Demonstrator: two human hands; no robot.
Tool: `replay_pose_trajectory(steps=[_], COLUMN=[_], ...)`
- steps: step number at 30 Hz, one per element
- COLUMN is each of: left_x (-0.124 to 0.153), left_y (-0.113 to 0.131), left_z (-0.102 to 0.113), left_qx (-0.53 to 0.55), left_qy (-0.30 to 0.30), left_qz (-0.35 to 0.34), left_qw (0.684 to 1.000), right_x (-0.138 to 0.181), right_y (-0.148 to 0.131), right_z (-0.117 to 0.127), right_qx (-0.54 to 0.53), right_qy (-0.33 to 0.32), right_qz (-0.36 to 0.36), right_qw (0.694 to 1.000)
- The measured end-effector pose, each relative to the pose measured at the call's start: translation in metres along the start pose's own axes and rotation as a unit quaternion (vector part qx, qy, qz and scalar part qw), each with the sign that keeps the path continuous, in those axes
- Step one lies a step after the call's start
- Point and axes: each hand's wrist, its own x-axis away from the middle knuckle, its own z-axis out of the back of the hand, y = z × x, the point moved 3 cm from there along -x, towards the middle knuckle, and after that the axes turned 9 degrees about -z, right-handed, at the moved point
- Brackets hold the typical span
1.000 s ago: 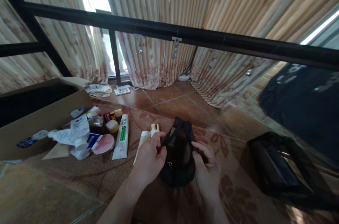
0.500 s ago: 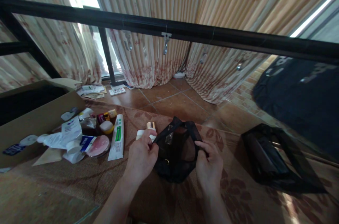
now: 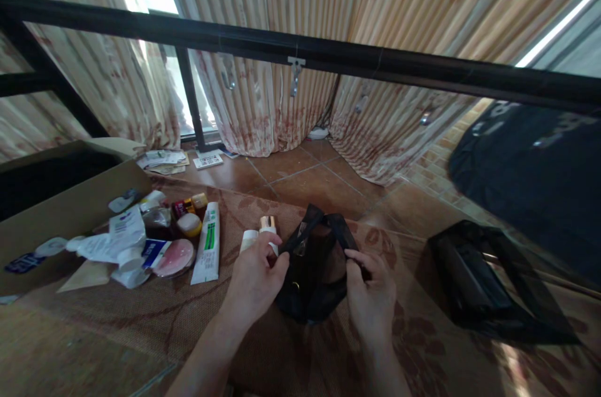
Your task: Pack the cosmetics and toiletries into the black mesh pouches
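A small black mesh pouch (image 3: 313, 272) stands open on the patterned mat. My left hand (image 3: 256, 281) pinches its left rim, fingers closed on the mesh. On the right rim, my right hand (image 3: 370, 290) grips in the same way. Just behind my left hand lie a white tube (image 3: 248, 238) and a gold-capped bottle (image 3: 268, 225). A white and green tube (image 3: 207, 243) lies further left.
Several toiletries, sachets and a pink compact (image 3: 173, 257) are heaped at the left beside a cardboard box (image 3: 70, 209). A larger black mesh bag (image 3: 488, 287) lies at the right. A black rail (image 3: 328, 59) crosses above, with curtains and tiled floor behind.
Both hands have drawn the pouch's rims closer together, so its mouth is narrower than half a second ago. The view has shifted slightly.
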Motion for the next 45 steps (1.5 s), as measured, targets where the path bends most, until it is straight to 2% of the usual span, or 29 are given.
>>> replay_pose_trajectory(steps=[11, 16, 19, 21, 25, 29, 37, 41, 45], left_x=[0.001, -0.003, -0.008, -0.011, -0.013, -0.016, -0.021, -0.025, -0.029], left_y=[0.009, -0.003, -0.016, -0.027, -0.046, -0.060, -0.071, -0.077, -0.075], left_z=[-0.001, 0.012, 0.026, 0.032, 0.032, 0.026, 0.018, 0.015, 0.023], left_qx=[-0.006, -0.027, -0.078, -0.142, -0.268, -0.325, -0.302, -0.288, -0.257], left_qy=[-0.021, 0.030, 0.058, 0.041, -0.053, -0.112, -0.127, -0.117, -0.093], left_qz=[-0.020, -0.039, -0.004, 0.032, 0.071, 0.107, 0.120, 0.140, 0.149], left_qw=[1.000, 0.998, 0.995, 0.988, 0.959, 0.933, 0.937, 0.940, 0.950], right_x=[0.005, 0.005, 0.005, 0.005, 0.005, 0.006, 0.004, 0.004, 0.004], right_y=[-0.008, -0.005, -0.005, -0.004, -0.006, -0.008, -0.008, -0.005, -0.005], right_z=[-0.003, -0.003, -0.003, -0.003, -0.003, -0.002, -0.002, -0.003, -0.003], right_qx=[0.002, -0.010, -0.011, -0.013, -0.013, -0.018, -0.008, -0.022, -0.015], right_qy=[-0.020, -0.034, -0.037, -0.039, -0.043, -0.044, -0.053, -0.053, -0.053], right_qz=[0.028, 0.031, 0.036, 0.035, 0.037, 0.040, 0.030, 0.010, 0.009], right_qw=[0.999, 0.999, 0.999, 0.999, 0.998, 0.998, 0.998, 0.998, 0.998])
